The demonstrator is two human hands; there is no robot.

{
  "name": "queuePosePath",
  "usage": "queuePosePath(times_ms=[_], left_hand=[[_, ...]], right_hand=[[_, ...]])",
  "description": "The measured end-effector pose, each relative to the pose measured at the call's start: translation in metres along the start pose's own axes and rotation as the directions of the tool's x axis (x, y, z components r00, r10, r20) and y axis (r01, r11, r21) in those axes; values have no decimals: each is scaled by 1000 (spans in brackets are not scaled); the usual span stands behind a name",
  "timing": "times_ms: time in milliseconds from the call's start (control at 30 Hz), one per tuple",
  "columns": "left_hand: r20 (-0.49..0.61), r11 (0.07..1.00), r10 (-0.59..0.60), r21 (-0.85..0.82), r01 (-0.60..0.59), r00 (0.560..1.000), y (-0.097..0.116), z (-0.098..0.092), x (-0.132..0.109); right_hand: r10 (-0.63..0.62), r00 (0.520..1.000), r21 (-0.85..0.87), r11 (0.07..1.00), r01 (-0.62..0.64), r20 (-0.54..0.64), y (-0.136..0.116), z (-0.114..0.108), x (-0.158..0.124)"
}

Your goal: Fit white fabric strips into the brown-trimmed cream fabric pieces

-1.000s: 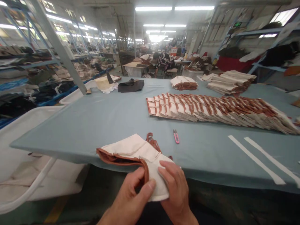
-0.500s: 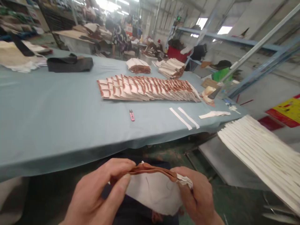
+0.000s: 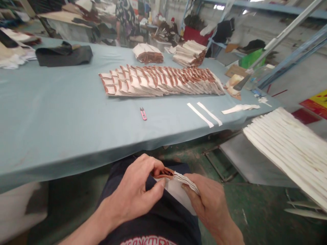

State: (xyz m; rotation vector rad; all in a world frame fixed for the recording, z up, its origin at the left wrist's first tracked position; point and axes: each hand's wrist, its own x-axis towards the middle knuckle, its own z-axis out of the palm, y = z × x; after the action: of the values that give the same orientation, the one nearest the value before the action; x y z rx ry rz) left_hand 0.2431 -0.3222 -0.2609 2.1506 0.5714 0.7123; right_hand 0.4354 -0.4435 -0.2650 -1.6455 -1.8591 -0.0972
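A white fabric piece with a folded brown edge [image 3: 178,193] is held between both hands, above my lap and in front of the table. My left hand [image 3: 136,189] pinches the brown edge between thumb and fingers. On the other side, my right hand [image 3: 211,199] is closed around the layered white end, its thumb on top. Part of the piece hides behind the right fingers. Beyond the hands, pink thread snips [image 3: 143,114] lie on the table, touched by neither hand.
The blue-green covered table [image 3: 63,119] carries a long overlapping row of white-and-brown fabric pieces [image 3: 158,81], two stacks behind it, white strips [image 3: 200,115] and a dark folded cloth [image 3: 63,56]. At right, a pile of white fabric [image 3: 291,143] sits on a lower stand.
My hands have come closer together and the brown edge, stretched between them before, is bunched now. The right hand grips more of the white layers. The view has tilted down.
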Motion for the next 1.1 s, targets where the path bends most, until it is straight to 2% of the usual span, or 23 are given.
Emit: queuePosePath(times_ms=[100,167,233,300,367,500,567,633,767,1000,1100], left_hand=[[109,993,-66,-90,76,992,-1,-1,1],[196,957,-177,-196,216,964,-1,-4,2],[275,891,-275,-287,351,921,-1,-8,3],[311,848,-315,-333,413,897,-1,-13,4],[319,843,-320,-333,422,892,0,-17,2],[327,858,-322,-295,420,888,2,-23,-4],[306,869,-323,-278,409,895,3,-25,-6],[278,884,-321,-255,392,905,4,-26,-8],[250,884,-310,-279,375,917,4,-28,-10],[271,852,-308,-347,391,912,-2,-30,-15],[290,828,-307,-389,404,907,-7,-29,-14]], right_hand=[[0,999,-19,1000,0,32,-6,11,2],[37,996,6,999,-37,75,-13,18,3],[99,988,74,991,-107,115,-21,22,3],[190,970,208,953,-219,152,-30,24,2],[307,928,354,861,-365,211,-38,24,2],[491,778,490,604,-628,392,-48,28,8],[486,722,562,457,-690,492,-48,31,12],[448,689,616,322,-719,570,-45,35,16],[358,628,625,141,-768,691,-41,40,20],[243,570,594,-28,-804,785,-36,45,19],[213,554,576,-56,-816,805,-33,48,18]])
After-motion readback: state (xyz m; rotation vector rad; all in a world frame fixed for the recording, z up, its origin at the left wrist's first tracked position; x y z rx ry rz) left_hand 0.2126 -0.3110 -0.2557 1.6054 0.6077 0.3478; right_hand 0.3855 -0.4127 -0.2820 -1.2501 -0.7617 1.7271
